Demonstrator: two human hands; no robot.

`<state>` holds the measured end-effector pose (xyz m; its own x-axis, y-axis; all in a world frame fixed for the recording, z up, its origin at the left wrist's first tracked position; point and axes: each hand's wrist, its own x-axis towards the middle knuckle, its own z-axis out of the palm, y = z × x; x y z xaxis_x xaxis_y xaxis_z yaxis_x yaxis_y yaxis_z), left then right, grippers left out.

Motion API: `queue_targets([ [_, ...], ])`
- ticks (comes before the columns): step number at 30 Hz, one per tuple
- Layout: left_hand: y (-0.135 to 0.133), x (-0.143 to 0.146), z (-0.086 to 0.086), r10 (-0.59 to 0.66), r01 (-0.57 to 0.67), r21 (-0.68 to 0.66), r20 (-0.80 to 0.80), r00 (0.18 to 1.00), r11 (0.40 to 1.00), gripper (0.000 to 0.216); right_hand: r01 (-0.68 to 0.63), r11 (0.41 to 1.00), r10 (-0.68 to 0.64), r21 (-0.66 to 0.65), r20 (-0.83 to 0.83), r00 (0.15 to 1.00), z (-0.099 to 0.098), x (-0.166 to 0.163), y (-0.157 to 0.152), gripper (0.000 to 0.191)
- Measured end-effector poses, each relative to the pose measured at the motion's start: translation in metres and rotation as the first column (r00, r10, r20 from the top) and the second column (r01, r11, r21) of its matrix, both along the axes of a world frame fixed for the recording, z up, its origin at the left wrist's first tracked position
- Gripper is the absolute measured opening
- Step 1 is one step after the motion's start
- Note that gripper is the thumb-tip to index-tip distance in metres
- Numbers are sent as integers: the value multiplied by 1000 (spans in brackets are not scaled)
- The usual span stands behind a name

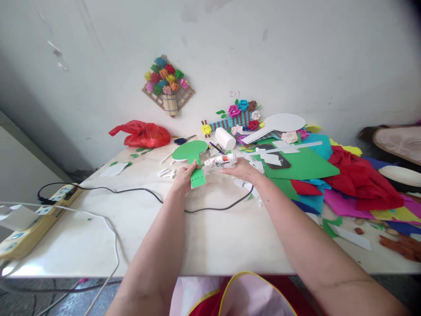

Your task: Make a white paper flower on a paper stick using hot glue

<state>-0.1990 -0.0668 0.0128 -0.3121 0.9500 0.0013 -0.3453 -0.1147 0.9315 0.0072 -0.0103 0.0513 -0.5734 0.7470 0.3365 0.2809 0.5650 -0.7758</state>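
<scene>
My left hand point(185, 175) is closed on the handle of a green paper-covered fan shape point(189, 150) with a white edge. Small dark marks run in a row near the handle's lower end. My right hand point(241, 170) grips a white hot glue gun point(220, 160), its nozzle pointing left and close to the fan's handle. A long clear glue stick point(283, 149) sticks out of the gun's back toward the right. Short white rolled pieces point(167, 173) lie on the table just left of my left hand.
A red plastic bag point(144, 135) and scissors point(184, 139) lie at the back. Coloured paper, red crepe point(362, 180) and a dark phone point(276, 157) crowd the right. The gun's black cord point(217, 210) crosses the table toward a power strip point(39, 219) at left.
</scene>
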Motion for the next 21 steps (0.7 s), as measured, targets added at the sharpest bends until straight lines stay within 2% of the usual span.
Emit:
queue_targets([
  [7,-1,0,3,45,-45,-7,18,999,999,35,-39,999,38,-22,-13,999,-1,0,0,38],
  [21,-1,-1,3,39,-39,2,17,999,999,35,-44,999,43,26,2,999,-5,-3,1,38],
])
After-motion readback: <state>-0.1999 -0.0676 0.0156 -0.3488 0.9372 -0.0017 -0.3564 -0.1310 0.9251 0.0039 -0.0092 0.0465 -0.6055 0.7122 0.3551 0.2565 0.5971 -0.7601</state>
